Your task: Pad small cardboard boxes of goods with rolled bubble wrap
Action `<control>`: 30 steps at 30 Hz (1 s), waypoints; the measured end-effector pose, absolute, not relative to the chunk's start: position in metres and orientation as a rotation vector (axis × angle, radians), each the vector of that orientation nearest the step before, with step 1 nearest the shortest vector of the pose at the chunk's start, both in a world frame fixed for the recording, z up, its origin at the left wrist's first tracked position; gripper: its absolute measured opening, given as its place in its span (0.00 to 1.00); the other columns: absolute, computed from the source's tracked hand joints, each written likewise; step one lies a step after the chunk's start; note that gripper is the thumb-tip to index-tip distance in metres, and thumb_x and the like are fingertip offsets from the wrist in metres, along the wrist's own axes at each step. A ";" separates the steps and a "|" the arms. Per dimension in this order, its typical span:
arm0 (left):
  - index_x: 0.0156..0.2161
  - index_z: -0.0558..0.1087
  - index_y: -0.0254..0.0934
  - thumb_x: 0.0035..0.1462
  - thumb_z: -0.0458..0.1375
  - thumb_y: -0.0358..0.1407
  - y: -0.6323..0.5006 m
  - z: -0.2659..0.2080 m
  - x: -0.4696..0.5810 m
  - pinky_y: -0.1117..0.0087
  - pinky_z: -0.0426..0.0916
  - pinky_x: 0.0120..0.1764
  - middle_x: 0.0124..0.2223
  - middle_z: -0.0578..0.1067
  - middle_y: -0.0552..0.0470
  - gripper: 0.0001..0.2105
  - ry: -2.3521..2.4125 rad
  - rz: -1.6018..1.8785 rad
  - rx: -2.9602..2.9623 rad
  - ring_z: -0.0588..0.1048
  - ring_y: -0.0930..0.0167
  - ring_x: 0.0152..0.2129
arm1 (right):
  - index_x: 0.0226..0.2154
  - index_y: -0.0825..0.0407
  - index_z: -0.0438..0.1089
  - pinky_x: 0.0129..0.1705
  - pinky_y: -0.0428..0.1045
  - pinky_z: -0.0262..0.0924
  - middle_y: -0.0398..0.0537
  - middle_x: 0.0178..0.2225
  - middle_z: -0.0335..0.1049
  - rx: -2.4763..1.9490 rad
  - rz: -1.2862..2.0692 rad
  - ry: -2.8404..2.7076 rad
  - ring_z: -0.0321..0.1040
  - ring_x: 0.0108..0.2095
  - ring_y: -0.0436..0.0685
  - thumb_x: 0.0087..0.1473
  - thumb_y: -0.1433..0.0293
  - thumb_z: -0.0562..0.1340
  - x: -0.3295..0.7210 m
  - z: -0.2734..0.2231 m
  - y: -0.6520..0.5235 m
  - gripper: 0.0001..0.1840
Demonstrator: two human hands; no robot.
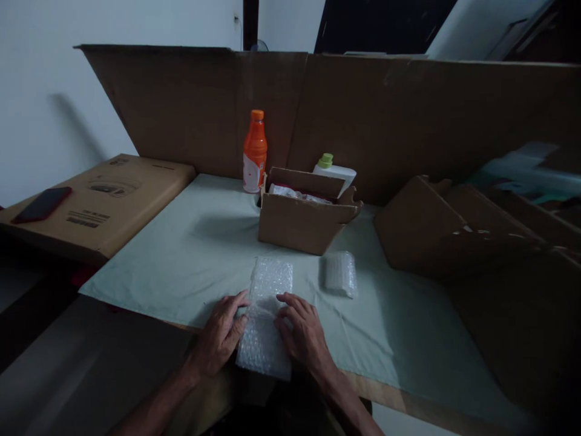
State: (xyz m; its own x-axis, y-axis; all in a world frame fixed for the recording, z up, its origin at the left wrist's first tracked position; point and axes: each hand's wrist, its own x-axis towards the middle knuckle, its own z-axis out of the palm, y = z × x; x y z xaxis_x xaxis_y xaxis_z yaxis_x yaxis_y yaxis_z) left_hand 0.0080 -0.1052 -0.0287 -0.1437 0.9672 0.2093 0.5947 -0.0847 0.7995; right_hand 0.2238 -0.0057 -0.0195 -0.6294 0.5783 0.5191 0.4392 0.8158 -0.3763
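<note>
A strip of bubble wrap (271, 275) lies lengthwise at the table's front, its near end hanging over the edge. At its left side is my left hand (224, 327), fingers slightly bent and thumb apart, tips against the wrap's edge. My right hand (302, 324) rests on the opposite side, with spread, curved fingers touching the wrap. Between the hands the wrap looks creased; whether something lies under or in it I cannot tell. A small bubble-wrapped packet (340, 274) lies to the right, apart from both hands.
Beyond the wrap stands an open cardboard box (299, 224) with packets inside. Behind it are an orange bottle (255, 154) and a white bottle with a green cap (334, 174). Left, a phone (43, 204) lies on a flat carton (109, 200). More open boxes (417, 224) stand right.
</note>
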 end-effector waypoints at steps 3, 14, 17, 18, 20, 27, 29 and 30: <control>0.67 0.61 0.41 0.70 0.50 0.36 -0.116 -0.026 0.008 0.57 0.70 0.59 0.61 0.73 0.42 0.23 1.764 1.164 1.826 0.72 0.62 0.58 | 0.34 0.50 0.70 0.48 0.57 0.65 0.53 0.51 0.77 -0.845 0.254 -2.379 0.71 0.53 0.64 0.58 0.78 0.61 0.218 -0.035 -0.001 0.07; 0.51 0.74 0.38 0.60 0.56 0.25 -0.133 -0.025 0.020 0.55 0.72 0.55 0.53 0.80 0.46 0.16 1.550 0.975 2.499 0.75 0.61 0.54 | 0.60 0.51 0.64 0.54 0.61 0.63 0.60 0.61 0.68 -0.617 0.441 -2.454 0.66 0.58 0.66 0.62 0.58 0.63 0.253 -0.005 -0.036 0.27; 0.53 0.73 0.38 0.63 0.55 0.26 -0.128 -0.026 0.021 0.60 0.74 0.53 0.49 0.81 0.47 0.15 1.515 1.088 2.404 0.77 0.64 0.51 | 0.59 0.51 0.64 0.49 0.60 0.65 0.57 0.52 0.75 -0.558 0.451 -2.487 0.71 0.50 0.64 0.63 0.62 0.62 0.256 -0.004 -0.051 0.24; 0.53 0.73 0.39 0.63 0.55 0.26 -0.126 -0.026 0.022 0.62 0.74 0.51 0.48 0.82 0.48 0.15 1.509 1.125 2.364 0.78 0.66 0.49 | 0.57 0.51 0.65 0.46 0.57 0.66 0.54 0.46 0.77 -0.595 0.435 -2.463 0.72 0.45 0.61 0.64 0.68 0.61 0.254 -0.008 -0.053 0.20; 0.53 0.73 0.40 0.64 0.55 0.26 -0.124 -0.024 0.024 0.67 0.76 0.47 0.43 0.82 0.50 0.15 1.547 1.195 2.275 0.79 0.68 0.43 | 0.54 0.50 0.66 0.38 0.53 0.64 0.47 0.37 0.77 -0.693 0.405 -2.395 0.71 0.36 0.57 0.62 0.78 0.56 0.247 -0.018 -0.053 0.18; 0.53 0.74 0.38 0.62 0.55 0.28 -0.108 -0.031 0.037 0.63 0.78 0.42 0.42 0.81 0.48 0.15 1.966 1.132 2.050 0.80 0.65 0.39 | 0.56 0.50 0.66 0.43 0.56 0.65 0.55 0.49 0.75 -0.886 0.095 -2.237 0.71 0.46 0.61 0.65 0.74 0.58 0.247 -0.021 -0.058 0.18; 0.53 0.74 0.39 0.63 0.55 0.29 -0.105 -0.031 0.039 0.62 0.78 0.44 0.45 0.79 0.47 0.15 1.993 1.112 2.031 0.80 0.65 0.42 | 0.55 0.48 0.68 0.49 0.59 0.63 0.55 0.53 0.74 -0.854 0.067 -2.317 0.69 0.52 0.63 0.64 0.72 0.61 0.250 -0.017 -0.061 0.17; 0.53 0.74 0.40 0.64 0.55 0.29 -0.105 -0.031 0.040 0.62 0.78 0.45 0.46 0.79 0.47 0.14 1.992 1.128 2.038 0.79 0.65 0.43 | 0.54 0.48 0.69 0.52 0.60 0.61 0.54 0.53 0.75 -0.829 0.077 -2.366 0.68 0.53 0.64 0.64 0.71 0.62 0.249 -0.016 -0.061 0.17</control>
